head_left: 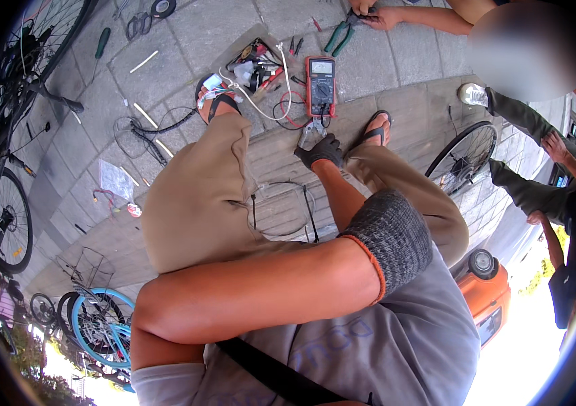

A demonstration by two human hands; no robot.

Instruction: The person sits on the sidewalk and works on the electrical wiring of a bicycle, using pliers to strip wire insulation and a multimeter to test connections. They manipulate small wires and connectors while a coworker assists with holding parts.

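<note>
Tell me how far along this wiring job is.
Done: meter and parts tray are laid out on the pavement. In hand: the right hand grips pliers beside the meter; the left hand rests by the right elbow. Left: the tray's wires lie loose, and a black cable loop lies between the legs.

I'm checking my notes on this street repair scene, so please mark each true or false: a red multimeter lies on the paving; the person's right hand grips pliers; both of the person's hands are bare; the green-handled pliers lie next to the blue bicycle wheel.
1. A red multimeter lies on the paving. True.
2. The right hand grips pliers. True.
3. Both of the person's hands are bare. False: the right hand wears a dark glove and the left hand a grey knitted one.
4. The green-handled pliers lie next to the blue bicycle wheel. False: the green-handled pliers are at the top, at another person's hands.
</note>
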